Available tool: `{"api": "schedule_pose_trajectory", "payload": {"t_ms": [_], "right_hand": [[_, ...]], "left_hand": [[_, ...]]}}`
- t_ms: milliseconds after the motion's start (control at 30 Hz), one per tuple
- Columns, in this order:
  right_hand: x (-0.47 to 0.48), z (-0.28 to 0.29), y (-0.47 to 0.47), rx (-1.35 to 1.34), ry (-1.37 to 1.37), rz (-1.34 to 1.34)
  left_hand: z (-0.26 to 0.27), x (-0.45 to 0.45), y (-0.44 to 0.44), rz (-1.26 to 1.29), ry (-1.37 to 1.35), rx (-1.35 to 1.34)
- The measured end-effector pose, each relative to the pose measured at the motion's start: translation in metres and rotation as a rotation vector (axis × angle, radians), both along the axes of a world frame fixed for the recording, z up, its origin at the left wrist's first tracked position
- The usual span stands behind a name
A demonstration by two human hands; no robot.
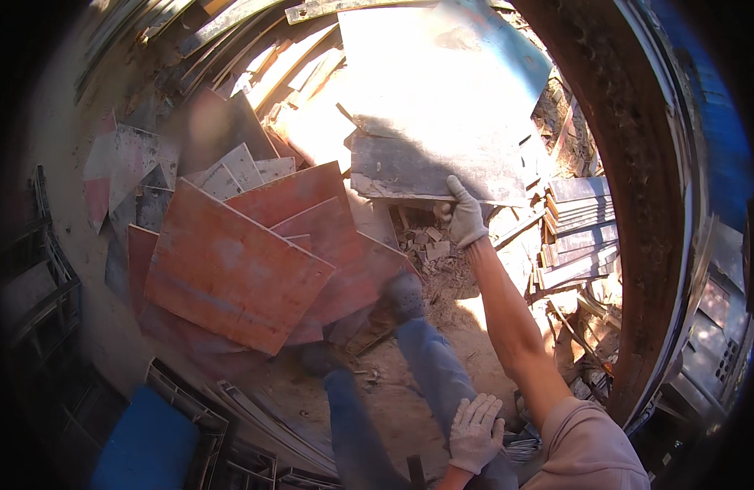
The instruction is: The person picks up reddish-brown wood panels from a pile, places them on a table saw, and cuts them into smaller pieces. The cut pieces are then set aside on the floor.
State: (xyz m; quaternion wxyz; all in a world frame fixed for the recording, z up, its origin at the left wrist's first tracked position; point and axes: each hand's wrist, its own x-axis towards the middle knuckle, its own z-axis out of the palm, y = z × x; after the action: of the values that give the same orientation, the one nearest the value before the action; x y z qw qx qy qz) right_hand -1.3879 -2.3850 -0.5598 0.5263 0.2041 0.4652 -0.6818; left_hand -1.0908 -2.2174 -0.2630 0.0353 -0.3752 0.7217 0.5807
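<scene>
My right hand, in a pale work glove, grips the near edge of a large worn panel, its thumb on top and its fingers at the edge. Sunlight washes out the panel's upper part. My left hand, also gloved, rests with fingers extended by my thigh at the bottom and holds nothing. Left of my right hand lies a loose heap of reddish plywood panels, with greyish offcuts behind them.
Stacked boards lie at the right, beside a thick rusty beam. Wood scraps litter the ground before my feet. Long timber strips lie at the top left. Black frames and a blue panel stand at the lower left.
</scene>
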Motion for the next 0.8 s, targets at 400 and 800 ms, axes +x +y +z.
{"api": "schedule_pose_trajectory", "payload": {"t_ms": [400,800], "right_hand": [[0.235,0.122,-0.014,-0.005,-0.127,0.442],[0.146,0.029,-0.051,0.092,-0.009,-0.083]], "left_hand": [[-0.024,0.049,0.053,-0.087,-0.135,0.334],[-0.006,0.011,0.002,-0.177,-0.037,-0.015]]}}
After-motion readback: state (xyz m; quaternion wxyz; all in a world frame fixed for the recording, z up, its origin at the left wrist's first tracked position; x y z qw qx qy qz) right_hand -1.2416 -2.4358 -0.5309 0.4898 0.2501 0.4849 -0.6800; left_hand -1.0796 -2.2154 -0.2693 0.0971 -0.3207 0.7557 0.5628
